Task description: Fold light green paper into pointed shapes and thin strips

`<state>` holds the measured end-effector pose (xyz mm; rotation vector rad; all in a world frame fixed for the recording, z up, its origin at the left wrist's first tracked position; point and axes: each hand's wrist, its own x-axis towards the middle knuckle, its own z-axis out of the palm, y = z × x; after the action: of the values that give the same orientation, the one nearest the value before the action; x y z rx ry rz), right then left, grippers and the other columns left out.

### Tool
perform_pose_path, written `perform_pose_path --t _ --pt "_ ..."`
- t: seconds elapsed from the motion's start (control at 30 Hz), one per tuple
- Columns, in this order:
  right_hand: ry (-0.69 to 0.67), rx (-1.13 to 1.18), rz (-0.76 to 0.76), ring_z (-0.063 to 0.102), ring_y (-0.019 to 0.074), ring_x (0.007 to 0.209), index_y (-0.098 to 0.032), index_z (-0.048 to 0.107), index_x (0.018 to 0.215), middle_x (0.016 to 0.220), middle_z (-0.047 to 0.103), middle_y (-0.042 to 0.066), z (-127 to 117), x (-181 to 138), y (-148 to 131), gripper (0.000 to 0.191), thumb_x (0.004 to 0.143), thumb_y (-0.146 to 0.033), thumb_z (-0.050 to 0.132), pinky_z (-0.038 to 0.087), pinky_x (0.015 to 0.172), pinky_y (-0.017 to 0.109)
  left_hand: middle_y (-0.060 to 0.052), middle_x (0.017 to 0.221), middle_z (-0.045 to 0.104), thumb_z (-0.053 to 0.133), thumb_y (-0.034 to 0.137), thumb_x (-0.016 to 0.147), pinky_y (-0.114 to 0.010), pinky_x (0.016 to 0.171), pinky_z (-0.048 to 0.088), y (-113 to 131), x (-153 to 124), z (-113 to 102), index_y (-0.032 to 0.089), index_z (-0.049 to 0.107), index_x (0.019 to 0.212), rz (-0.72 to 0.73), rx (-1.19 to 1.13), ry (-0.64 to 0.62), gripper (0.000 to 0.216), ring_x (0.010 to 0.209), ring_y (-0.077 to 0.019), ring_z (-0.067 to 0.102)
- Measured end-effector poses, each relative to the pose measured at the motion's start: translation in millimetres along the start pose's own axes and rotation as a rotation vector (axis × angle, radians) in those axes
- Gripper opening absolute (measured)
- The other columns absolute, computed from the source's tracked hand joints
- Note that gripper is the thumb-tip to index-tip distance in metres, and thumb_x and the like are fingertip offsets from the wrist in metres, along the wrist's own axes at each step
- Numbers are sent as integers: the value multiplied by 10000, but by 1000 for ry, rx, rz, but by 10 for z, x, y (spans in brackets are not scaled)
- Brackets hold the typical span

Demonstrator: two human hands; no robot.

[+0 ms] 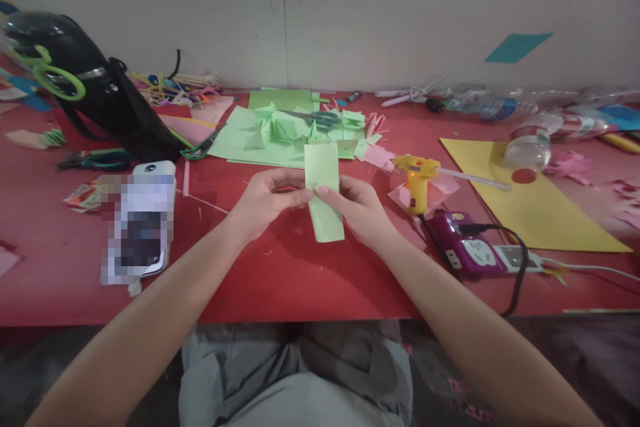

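A light green paper strip (325, 167) is held upright over the red table, its lower end slightly curved. My left hand (273, 203) pinches its left edge, thumb in front and fingers behind. From the other side my right hand (357, 203) grips the same strip, the thumb pressed on its face near the left thumb. Both sets of fingers are partly hidden behind the paper. Just beyond my hands lie light green sheets (235, 137) with folded green paper pieces (275, 127) and dark-handled scissors (320, 120) on top.
To the right are a yellow glue gun (417, 180), a purple power adapter (467, 247) with cables, a yellow sheet (560, 213) and plastic bottles (530, 147). On the left are a phone (145, 227), pliers (97, 160) and a black bottle-shaped case (115, 93). A wall (200, 7) stands behind.
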<state>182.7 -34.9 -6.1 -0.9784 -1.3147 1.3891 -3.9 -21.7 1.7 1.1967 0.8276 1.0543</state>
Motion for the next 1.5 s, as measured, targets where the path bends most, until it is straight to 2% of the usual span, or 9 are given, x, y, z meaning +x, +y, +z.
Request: perform_pose_path --t 0.17,0.3,0.57,0.73,0.97,1.2,1.33,1.5 --pt "16 -58 12 621 151 707 -174 704 896 817 698 35 -17 8 18 359 768 -506 748 482 613 265 -61 944 745 861 231 648 -300 740 562 7 7 2 182 748 998 -51 -4 22 371 819 -166 682" --pt "15 -83 5 606 148 693 -173 683 871 794 677 30 -25 9 37 374 760 -524 748 481 620 270 -63 908 749 879 222 615 -313 741 574 6 11 4 164 740 990 -75 -2 75 404 789 -168 691" --pt "53 -109 -28 608 155 699 -186 663 830 776 672 26 -21 9 20 360 751 -526 753 493 637 284 -74 895 753 877 244 608 -351 756 582 17 -2 20 156 728 956 -68 66 95 388 809 -202 707" --pt "53 -100 -42 626 178 764 -185 713 907 861 698 46 -14 3 -8 367 752 -515 753 508 668 305 -65 861 755 864 242 610 -337 722 579 68 -23 62 172 740 900 -53 186 45 323 831 -228 712" --pt "98 -139 -43 529 136 620 -178 668 683 660 602 10 -7 -26 -60 408 793 -570 686 448 574 285 -63 897 757 835 252 660 -360 837 569 82 -57 92 173 736 920 1 254 -44 289 881 -226 714" --pt "123 -172 -75 542 139 624 -180 688 747 688 621 19 -24 -23 -67 399 799 -575 679 451 547 270 -57 859 760 857 235 624 -355 780 587 71 -38 52 184 747 951 -35 243 -50 348 856 -235 719" --pt "118 -96 -66 604 164 705 -191 718 825 802 682 39 -20 -25 -65 348 753 -530 746 514 621 294 -57 870 762 853 226 627 -347 759 590 53 -39 49 190 744 972 -73 240 -48 363 846 -234 722" --pt "88 -118 -49 600 168 691 -183 729 836 765 666 35 -13 -35 -72 337 729 -499 776 500 594 293 -56 913 765 814 249 693 -372 843 576 35 -53 84 199 723 1094 5 287 -61 414 915 -241 717"
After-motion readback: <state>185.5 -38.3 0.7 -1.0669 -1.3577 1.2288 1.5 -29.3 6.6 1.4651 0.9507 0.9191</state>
